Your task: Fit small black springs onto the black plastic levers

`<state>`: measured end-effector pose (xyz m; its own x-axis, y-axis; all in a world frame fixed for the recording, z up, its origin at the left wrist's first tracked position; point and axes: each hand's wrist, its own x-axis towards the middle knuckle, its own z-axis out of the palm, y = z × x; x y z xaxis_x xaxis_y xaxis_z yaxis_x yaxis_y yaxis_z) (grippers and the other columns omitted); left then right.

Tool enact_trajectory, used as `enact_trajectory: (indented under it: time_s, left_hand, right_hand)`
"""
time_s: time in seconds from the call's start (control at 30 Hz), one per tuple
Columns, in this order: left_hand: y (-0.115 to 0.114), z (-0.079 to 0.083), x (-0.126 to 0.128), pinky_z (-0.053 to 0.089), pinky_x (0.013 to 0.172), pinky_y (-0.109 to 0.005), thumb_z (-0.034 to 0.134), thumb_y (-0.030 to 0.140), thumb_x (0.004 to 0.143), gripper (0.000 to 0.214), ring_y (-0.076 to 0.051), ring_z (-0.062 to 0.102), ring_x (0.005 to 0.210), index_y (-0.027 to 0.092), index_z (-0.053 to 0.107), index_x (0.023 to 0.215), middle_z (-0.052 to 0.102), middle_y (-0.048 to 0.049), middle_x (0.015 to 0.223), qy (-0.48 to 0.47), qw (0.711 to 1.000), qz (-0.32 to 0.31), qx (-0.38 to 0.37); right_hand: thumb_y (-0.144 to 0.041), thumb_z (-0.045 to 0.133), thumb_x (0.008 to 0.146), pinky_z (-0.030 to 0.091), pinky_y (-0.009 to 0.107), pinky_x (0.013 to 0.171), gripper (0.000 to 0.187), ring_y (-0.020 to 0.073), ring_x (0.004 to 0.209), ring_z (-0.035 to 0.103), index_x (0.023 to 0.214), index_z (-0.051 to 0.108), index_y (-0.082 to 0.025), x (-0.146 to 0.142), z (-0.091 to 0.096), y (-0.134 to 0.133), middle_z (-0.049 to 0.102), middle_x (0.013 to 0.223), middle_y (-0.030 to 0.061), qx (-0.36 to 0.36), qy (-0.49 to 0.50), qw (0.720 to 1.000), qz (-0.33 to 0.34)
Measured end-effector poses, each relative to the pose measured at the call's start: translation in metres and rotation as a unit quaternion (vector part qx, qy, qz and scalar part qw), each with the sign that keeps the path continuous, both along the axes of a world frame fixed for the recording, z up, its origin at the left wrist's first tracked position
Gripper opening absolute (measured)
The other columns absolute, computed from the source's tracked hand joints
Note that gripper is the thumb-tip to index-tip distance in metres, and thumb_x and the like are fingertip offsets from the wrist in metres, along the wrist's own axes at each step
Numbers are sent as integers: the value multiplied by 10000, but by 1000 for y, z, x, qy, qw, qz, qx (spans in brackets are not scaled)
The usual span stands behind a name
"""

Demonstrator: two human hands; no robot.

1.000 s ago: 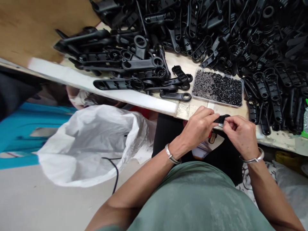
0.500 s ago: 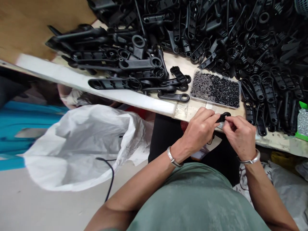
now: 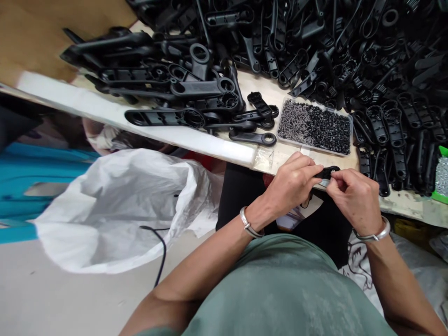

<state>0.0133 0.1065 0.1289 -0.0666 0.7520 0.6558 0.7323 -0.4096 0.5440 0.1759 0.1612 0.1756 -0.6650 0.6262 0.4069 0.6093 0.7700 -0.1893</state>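
My left hand (image 3: 292, 183) is closed around a small black plastic part (image 3: 326, 173) at the near edge of the table (image 3: 276, 161). My right hand (image 3: 353, 199) pinches the same part from the right, fingers pressed together on its end. Both wrists wear silver bangles. Just beyond my hands lies a clear shallow tray (image 3: 315, 127) full of small black and grey pieces. A loose black handle (image 3: 252, 137) lies left of that tray.
A large heap of black plastic handles (image 3: 315, 42) covers the table's far side and right. A white woven sack (image 3: 122, 205) stands open on the floor at my left, with a black cable (image 3: 159, 252) beside it. A green tray (image 3: 441, 175) of metal bits shows at the right edge.
Both hands stay together on the small black part with only slight finger movement; the view has shifted a little.
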Motion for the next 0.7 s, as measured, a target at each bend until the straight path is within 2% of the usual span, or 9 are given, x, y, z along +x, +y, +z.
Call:
enact_trajectory:
  time_s: [0.1,0.33,0.47,0.57,0.7]
  left_hand:
    - [0,-1,1,539,725,-279,677,214,874,127,-155,589,806,131,685,970,666,-42,828,-3,1000,-3,-5]
    - [3,2,-8,527,700,-256,740,170,815,120,-148,606,792,143,720,930,670,-23,799,-30,996,-59,-53]
    - [4,2,-9,521,693,-249,763,161,790,161,-144,603,783,133,720,943,674,-22,795,-38,997,-57,-41]
    - [2,1,-5,525,702,-259,716,186,841,133,-145,594,794,132,698,962,668,-26,811,-24,999,-32,-15]
    - [-4,1,5,524,712,-269,639,204,905,99,-147,568,789,129,658,966,663,-37,817,-9,999,19,28]
  right_hand:
    - [-117,506,805,438,266,566,145,158,584,584,761,636,-165,1,-1,-2,636,668,30,16,-13,1000,-3]
    - [-118,495,826,423,262,558,164,152,570,576,770,646,-147,5,-1,-4,624,653,31,32,-38,998,27]
    - [-124,498,832,436,268,556,172,166,585,599,779,661,-139,6,1,-4,632,655,39,37,-45,998,33]
    - [-137,524,836,456,263,567,162,155,580,604,792,679,-152,6,2,-3,657,676,32,5,-18,1000,16]
    - [-172,548,865,475,257,548,180,134,520,590,902,723,-162,3,1,-1,678,679,18,-84,32,995,-30]
